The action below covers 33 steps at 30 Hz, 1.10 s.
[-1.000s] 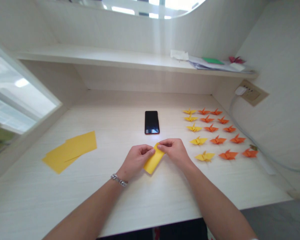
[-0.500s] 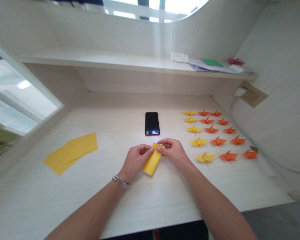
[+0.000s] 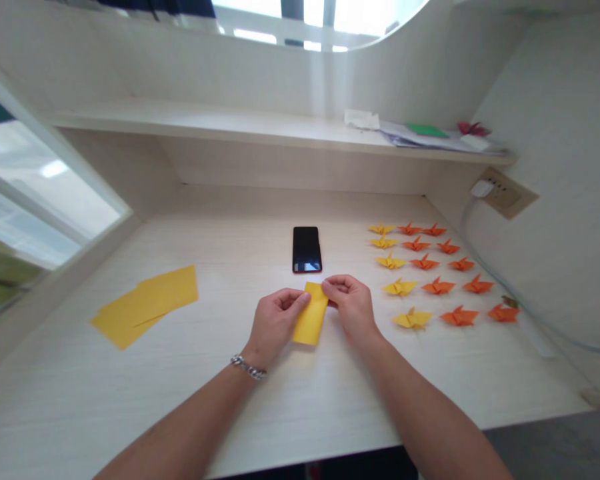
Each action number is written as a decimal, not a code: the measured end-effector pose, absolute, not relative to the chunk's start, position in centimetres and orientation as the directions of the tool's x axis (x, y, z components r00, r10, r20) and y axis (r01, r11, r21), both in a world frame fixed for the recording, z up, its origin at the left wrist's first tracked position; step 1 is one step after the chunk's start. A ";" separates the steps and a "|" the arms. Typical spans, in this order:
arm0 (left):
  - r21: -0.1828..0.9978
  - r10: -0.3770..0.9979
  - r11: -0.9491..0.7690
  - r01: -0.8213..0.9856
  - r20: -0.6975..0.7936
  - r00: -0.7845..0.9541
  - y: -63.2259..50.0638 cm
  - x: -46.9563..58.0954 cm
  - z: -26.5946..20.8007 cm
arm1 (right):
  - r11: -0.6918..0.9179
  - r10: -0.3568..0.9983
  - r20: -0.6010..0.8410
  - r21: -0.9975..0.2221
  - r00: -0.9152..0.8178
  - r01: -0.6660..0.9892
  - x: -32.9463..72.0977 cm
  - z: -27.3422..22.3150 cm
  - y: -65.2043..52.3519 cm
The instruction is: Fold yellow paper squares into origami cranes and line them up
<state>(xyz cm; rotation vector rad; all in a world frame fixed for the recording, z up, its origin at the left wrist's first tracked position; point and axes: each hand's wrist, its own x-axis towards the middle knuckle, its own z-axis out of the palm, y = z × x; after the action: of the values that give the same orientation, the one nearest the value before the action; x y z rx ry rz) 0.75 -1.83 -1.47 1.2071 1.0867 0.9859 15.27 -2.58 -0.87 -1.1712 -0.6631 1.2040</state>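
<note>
A folded yellow sheet of paper, a narrow upright rectangle, is held between my two hands above the pale desk. My left hand pinches its left edge between thumb and fingers. On the upper right edge, my right hand grips it with the thumb in front and fingers curled behind. Just beyond the paper lies a black phone. Rows of folded paper cranes stand to the right, yellow cranes in the nearest column and orange cranes beside them.
Several yellow paper sheets overlap on the left of the desk. A shelf runs along the back, bearing papers. At right, a cable hangs from a wall socket.
The yellow paper has turned from a slant to nearly upright and shows a wider face. My right thumb has shifted from its front to its right edge.
</note>
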 end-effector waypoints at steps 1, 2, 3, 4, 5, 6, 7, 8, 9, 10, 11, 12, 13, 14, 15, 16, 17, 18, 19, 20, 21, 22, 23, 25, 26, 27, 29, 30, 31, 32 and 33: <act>0.994 0.973 0.112 -0.015 -0.106 0.207 -1.9 0.8 -1.4 | -0.043 0.942 -0.152 -0.939 0.300 -0.342 15.2 -1.0 -2.6; 0.993 0.973 0.113 -0.017 -0.107 0.203 -1.9 0.8 -1.4 | -0.027 0.942 -0.136 -0.943 0.308 -0.332 15.2 -1.1 -2.5; 0.993 0.974 0.114 -0.017 -0.109 0.198 -1.9 0.8 -1.3 | -0.024 0.943 -0.132 -0.944 0.307 -0.330 15.1 -1.1 -2.5; 0.993 0.975 0.114 -0.015 -0.109 0.192 -1.9 0.8 -1.3 | -0.039 0.946 -0.143 -0.941 0.292 -0.336 15.1 -1.2 -2.5; 0.994 0.977 0.113 -0.012 -0.108 0.184 -1.9 0.8 -1.3 | -0.069 0.950 -0.166 -0.937 0.263 -0.343 15.0 -1.3 -2.5; 0.994 0.979 0.112 -0.011 -0.108 0.174 -1.8 0.8 -1.4 | -0.106 0.955 -0.192 -0.932 0.226 -0.347 15.0 -1.4 -2.4; 0.994 0.980 0.112 -0.010 -0.109 0.166 -1.8 0.8 -1.4 | -0.140 0.957 -0.216 -0.929 0.194 -0.343 14.9 -1.6 -2.4; 0.993 0.981 0.113 -0.012 -0.110 0.158 -1.7 0.8 -1.6 | -0.164 0.957 -0.231 -0.930 0.176 -0.328 14.9 -1.7 -2.4; 0.993 0.982 0.116 -0.017 -0.112 0.154 -1.7 0.8 -1.7 | -0.171 0.956 -0.232 -0.938 0.178 -0.301 14.9 -1.8 -2.4; 0.993 0.982 0.118 -0.022 -0.114 0.154 -1.6 0.8 -1.8 | -0.166 0.955 -0.222 -0.949 0.197 -0.266 14.9 -2.0 -2.4; 0.992 0.981 0.121 -0.027 -0.115 0.158 -1.6 0.8 -1.9 | -0.155 0.952 -0.208 -0.961 0.224 -0.231 15.0 -2.1 -2.3; 0.992 0.980 0.121 -0.032 -0.114 0.164 -1.5 0.9 -2.0 | -0.145 0.950 -0.193 -0.969 0.248 -0.199 15.0 -2.1 -2.3; 0.992 0.979 0.120 -0.034 -0.112 0.170 -1.5 0.9 -2.1 | -0.137 0.949 -0.181 -0.975 0.260 -0.178 15.1 -2.2 -2.3; 0.992 0.979 0.117 -0.035 -0.110 0.173 -1.5 0.9 -2.1 | -0.135 0.949 -0.176 -0.977 0.261 -0.168 15.2 -2.2 -2.3; 0.993 0.979 0.116 -0.033 -0.108 0.175 -1.5 0.9 -2.1 | -0.137 0.951 -0.178 -0.976 0.254 -0.170 15.2 -2.1 -2.4; 0.993 0.979 0.116 -0.029 -0.110 0.173 -1.5 0.9 -2.1 | -0.140 0.953 -0.182 -0.974 0.244 -0.180 15.2 -2.1 -2.4; 0.992 0.978 0.120 -0.026 -0.114 0.172 -1.5 0.9 -2.0 | -0.139 0.955 -0.183 -0.971 0.235 -0.193 15.2 -2.1 -2.4; 0.992 0.978 0.126 -0.023 -0.120 0.170 -1.5 0.8 -2.0 | -0.135 0.956 -0.181 -0.970 0.229 -0.204 15.2 -2.0 -2.4; 0.991 0.977 0.131 -0.023 -0.126 0.170 -1.5 0.8 -2.0 | -0.126 0.958 -0.173 -0.970 0.228 -0.205 15.2 -2.0 -2.4; 0.990 0.976 0.137 -0.026 -0.131 0.174 -1.5 0.8 -2.0 | -0.113 0.960 -0.158 -0.974 0.232 -0.196 15.2 -2.0 -2.4; 0.989 0.975 0.143 -0.032 -0.135 0.179 -1.5 0.8 -2.0 | -0.099 0.961 -0.139 -0.980 0.239 -0.175 15.2 -2.0 -2.4; 0.988 0.973 0.147 -0.042 -0.137 0.186 -1.5 0.9 -2.0 | -0.086 0.962 -0.120 -0.986 0.246 -0.145 15.2 -2.0 -2.4; 0.987 0.972 0.151 -0.054 -0.138 0.192 -1.5 0.9 -2.0 | -0.077 0.962 -0.104 -0.991 0.252 -0.114 15.2 -2.0 -2.5; 0.983 0.968 0.162 -0.085 -0.142 0.205 -1.5 0.9 -1.9 | -0.067 0.963 -0.080 -0.996 0.257 -0.059 15.2 -2.0 -2.5; 0.981 0.968 0.167 -0.098 -0.144 0.208 -1.4 0.9 -1.9 | -0.067 0.964 -0.075 -0.997 0.256 -0.040 15.3 -1.9 -2.5; 0.980 0.967 0.170 -0.106 -0.146 0.208 -1.4 1.0 -1.9 | -0.069 0.965 -0.073 -0.997 0.252 -0.024 15.3 -1.9 -2.6; 0.980 0.967 0.171 -0.103 -0.147 0.208 -1.4 0.9 -1.8 | -0.074 0.967 -0.071 -0.997 0.244 0.006 15.3 -1.8 -2.6; 0.981 0.967 0.169 -0.094 -0.147 0.207 -1.4 0.9 -1.8 | -0.078 0.967 -0.071 -0.997 0.245 0.019 15.3 -1.7 -2.7; 0.983 0.968 0.167 -0.083 -0.147 0.205 -1.4 0.9 -1.8 | -0.083 0.966 -0.074 -0.996 0.250 0.026 15.3 -1.7 -2.7; 0.984 0.968 0.164 -0.072 -0.147 0.203 -1.4 0.9 -1.7 | -0.087 0.963 -0.078 -0.996 0.258 0.023 15.3 -1.7 -2.7; 0.985 0.969 0.160 -0.061 -0.145 0.198 -1.4 0.9 -1.7 | -0.092 0.961 -0.088 -0.996 0.262 0.005 15.2 -1.7 -2.7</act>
<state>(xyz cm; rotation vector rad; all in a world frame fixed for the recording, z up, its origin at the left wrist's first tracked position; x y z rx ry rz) 0.89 -1.42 -1.73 1.1271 1.0815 0.9918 15.19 -2.73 -1.72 -1.4014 -0.9784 1.0670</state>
